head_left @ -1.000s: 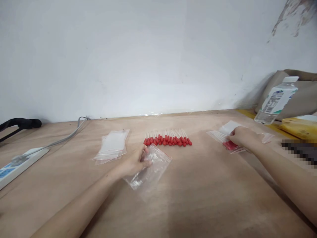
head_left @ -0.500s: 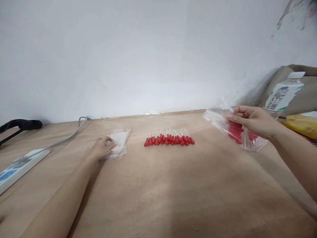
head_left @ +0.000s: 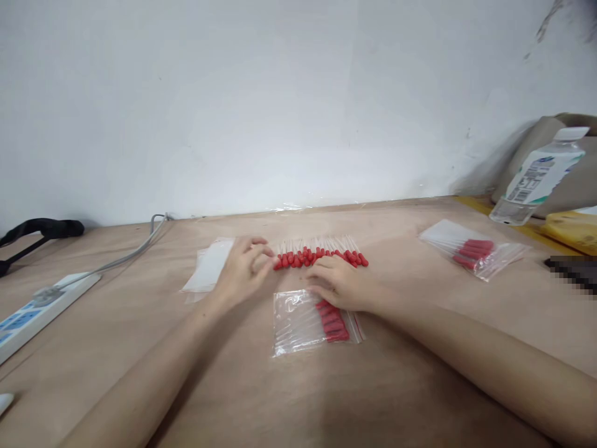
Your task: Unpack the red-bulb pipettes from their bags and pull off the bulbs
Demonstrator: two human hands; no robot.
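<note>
A row of several red-bulbed droppers (head_left: pixel 321 256) lies on the wooden table (head_left: pixel 420 386). My left hand (head_left: pixel 244 271) is at the row's left end, fingers curled in a pinch; what they hold is unclear. My right hand (head_left: pixel 339 284) lies flat, fingers stretched, on the top edge of a clear zip bag (head_left: pixel 298 323) holding several red droppers, just in front of the row. A second filled bag (head_left: pixel 473 252) lies apart at the right. A stack of empty clear bags (head_left: pixel 208 270) sits left of my left hand.
A white power strip (head_left: pixel 32 308) with a grey cable (head_left: pixel 130 254) lies at the left, a black object (head_left: pixel 41 229) behind it. At the far right stand a tilted water bottle (head_left: pixel 536 177), a yellow packet (head_left: pixel 571 230) and a brown bag against the wall.
My left hand moved from the empty bag stack to the row's left end. My right hand came down from the right; one filled bag now lies at the right, another under it.
</note>
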